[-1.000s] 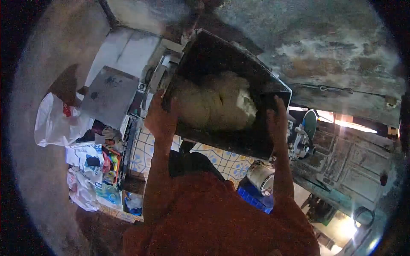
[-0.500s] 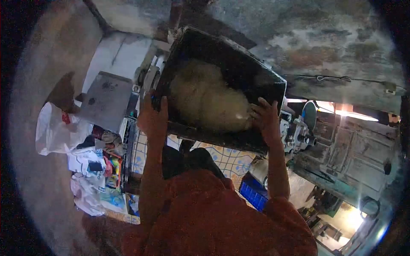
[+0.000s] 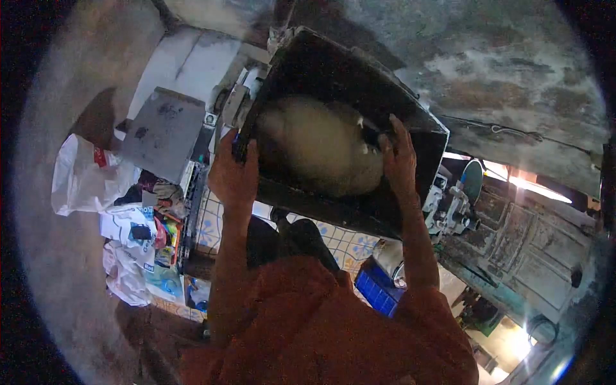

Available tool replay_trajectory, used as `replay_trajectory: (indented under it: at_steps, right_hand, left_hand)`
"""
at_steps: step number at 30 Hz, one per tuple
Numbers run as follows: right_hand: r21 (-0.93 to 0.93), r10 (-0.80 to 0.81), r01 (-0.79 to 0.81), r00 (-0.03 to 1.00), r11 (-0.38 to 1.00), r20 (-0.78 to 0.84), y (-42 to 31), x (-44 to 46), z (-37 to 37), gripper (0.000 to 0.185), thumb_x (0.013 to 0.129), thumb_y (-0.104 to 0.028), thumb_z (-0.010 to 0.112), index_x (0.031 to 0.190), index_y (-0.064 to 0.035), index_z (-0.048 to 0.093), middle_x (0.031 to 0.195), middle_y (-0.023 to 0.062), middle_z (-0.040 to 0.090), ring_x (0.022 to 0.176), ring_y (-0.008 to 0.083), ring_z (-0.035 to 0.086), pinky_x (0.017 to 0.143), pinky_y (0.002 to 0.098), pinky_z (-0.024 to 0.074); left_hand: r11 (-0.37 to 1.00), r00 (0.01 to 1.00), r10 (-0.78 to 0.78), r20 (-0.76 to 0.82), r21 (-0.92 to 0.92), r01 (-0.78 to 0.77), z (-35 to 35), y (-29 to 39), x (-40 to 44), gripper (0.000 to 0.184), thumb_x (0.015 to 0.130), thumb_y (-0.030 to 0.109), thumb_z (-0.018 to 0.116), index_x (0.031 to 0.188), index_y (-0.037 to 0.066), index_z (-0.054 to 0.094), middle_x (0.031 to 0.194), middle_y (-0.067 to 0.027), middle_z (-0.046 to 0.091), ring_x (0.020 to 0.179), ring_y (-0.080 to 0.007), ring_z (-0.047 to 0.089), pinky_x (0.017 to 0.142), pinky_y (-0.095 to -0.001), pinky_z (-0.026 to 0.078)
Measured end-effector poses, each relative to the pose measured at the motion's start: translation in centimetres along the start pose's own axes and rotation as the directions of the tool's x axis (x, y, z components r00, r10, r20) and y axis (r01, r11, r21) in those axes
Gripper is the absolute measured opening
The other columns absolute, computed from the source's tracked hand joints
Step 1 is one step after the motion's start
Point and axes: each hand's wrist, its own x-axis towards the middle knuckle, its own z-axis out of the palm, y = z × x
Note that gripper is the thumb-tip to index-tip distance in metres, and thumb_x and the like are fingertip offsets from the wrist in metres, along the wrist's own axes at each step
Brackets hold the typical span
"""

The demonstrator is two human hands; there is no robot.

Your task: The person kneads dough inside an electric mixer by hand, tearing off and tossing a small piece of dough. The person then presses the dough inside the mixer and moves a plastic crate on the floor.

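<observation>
Patterned floor tiles point(image 3: 344, 239) showed below the dark trough point(image 3: 327, 64), whose rim point(image 3: 267, 93) the left hand point(image 3: 233, 173) clasped while the right hand point(image 3: 400, 163), fingers apart, apparently tended the dough-like mass point(image 3: 314, 144) inside, calling for careful finger clearance.

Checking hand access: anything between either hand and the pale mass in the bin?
Right hand: nothing visible; it's inside the bin, at the right side of the mass, contact unclear. Left hand: the bin's left rim seems to stand between most of its fingers and the mass.
</observation>
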Motion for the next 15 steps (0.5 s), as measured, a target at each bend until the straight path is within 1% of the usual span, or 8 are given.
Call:
replay_trajectory:
  at_steps: [4,5,6,7,8,9,11,15]
  right_hand:
    - [-0.088,-0.219,0.217,0.976,0.972,-0.007,1.2,-0.4,3.3,0.047,0.095,-0.022,0.055,0.138,-0.0065,0.043,0.141,0.0182,0.044,0.13,0.0347,0.043,0.105,0.0434,0.0392]
    - [0.347,-0.126,0.09,0.989,0.934,0.081,1.2,-1.2,5.0,0.05,0.093,-0.022,0.056,0.139,-0.0085,0.042,0.144,0.0174,0.039,0.133,0.0343,0.039,0.107,0.0447,0.036]
    - [0.699,-0.074,-0.087,0.978,0.709,0.197,1.1,-2.0,6.4,0.053,0.092,-0.021,0.057,0.141,-0.0106,0.04,0.147,0.0166,0.035,0.136,0.0339,0.034,0.11,0.046,0.0328]
    - [0.255,-0.174,0.076,0.905,0.964,0.388,-1.4,-2.2,6.2,0.056,0.091,-0.023,0.059,0.142,-0.0123,0.038,0.15,0.0149,0.031,0.139,0.0331,0.028,0.112,0.0493,0.0279]
    - [-0.221,-0.143,0.326,0.799,0.919,0.585,-3.5,-2.4,5.4,0.06,0.089,-0.024,0.06,0.143,-0.014,0.036,0.152,0.0132,0.027,0.142,0.0324,0.023,0.113,0.0527,0.023]
    - [-0.225,-0.133,0.317,0.801,0.921,0.583,-1.2,-4.1,6.5,0.06,0.089,-0.024,0.06,0.143,-0.014,0.036,0.152,0.0132,0.027,0.142,0.0324,0.023,0.113,0.0527,0.023]
    - [-0.354,-0.339,0.709,0.637,0.61,0.692,5.0,-6.9,9.9,0.065,0.088,-0.032,0.06,0.145,-0.0173,0.033,0.156,0.01,0.018,0.144,0.0317,0.015,0.113,0.0594,0.0142]
    - [-0.486,-0.093,0.541,0.728,0.686,0.679,0.8,-4.7,6.0,0.062,0.09,-0.039,0.056,0.145,-0.0179,0.035,0.155,0.01,0.023,0.141,0.0318,0.025,0.109,0.0637,0.0194]
  left_hand:
    - [0.999,0.999,-0.033,0.022,-0.025,0.033,-0.6,0.7,0.1,0.043,0.085,0.034,0.066,0.119,0.009,0.06,0.106,-0.0132,0.067,0.093,-0.0314,0.067,0.079,-0.0398,0.052]
    - [0.999,0.999,-0.037,0.019,-0.019,0.037,-0.6,0.6,0.2,0.043,0.085,0.034,0.066,0.119,0.009,0.06,0.106,-0.0132,0.067,0.093,-0.0314,0.067,0.079,-0.0398,0.052]
    - [0.999,0.999,-0.033,0.02,-0.013,0.033,-0.5,0.6,0.2,0.042,0.085,0.034,0.066,0.119,0.009,0.06,0.105,-0.0131,0.068,0.092,-0.0313,0.067,0.078,-0.0397,0.053]
    - [1.0,0.999,-0.028,0.023,-0.01,0.028,-0.4,0.6,0.2,0.041,0.085,0.033,0.067,0.118,0.01,0.061,0.105,-0.0129,0.068,0.092,-0.0312,0.067,0.077,-0.0395,0.053]
    - [1.0,0.999,-0.024,0.026,-0.01,0.024,-0.4,0.5,0.2,0.041,0.085,0.033,0.067,0.118,0.01,0.061,0.105,-0.0129,0.068,0.092,-0.0312,0.067,0.077,-0.0395,0.053]
    - [1.0,1.0,-0.001,0.021,-0.005,0.001,-0.3,0.3,0.1,0.041,0.085,0.033,0.067,0.118,0.01,0.061,0.104,-0.013,0.068,0.091,-0.0312,0.067,0.076,-0.0403,0.053]
    - [0.999,0.999,0.037,0.003,-0.008,-0.037,-0.3,0.5,0.2,0.04,0.084,0.032,0.068,0.118,0.01,0.061,0.103,-0.0131,0.068,0.09,-0.0312,0.067,0.075,-0.041,0.053]
    - [0.996,0.996,0.084,-0.023,-0.001,-0.084,-0.4,0.2,-0.3,0.039,0.084,0.031,0.068,0.116,0.011,0.061,0.101,-0.0138,0.068,0.086,-0.0331,0.067,0.073,-0.0426,0.054]
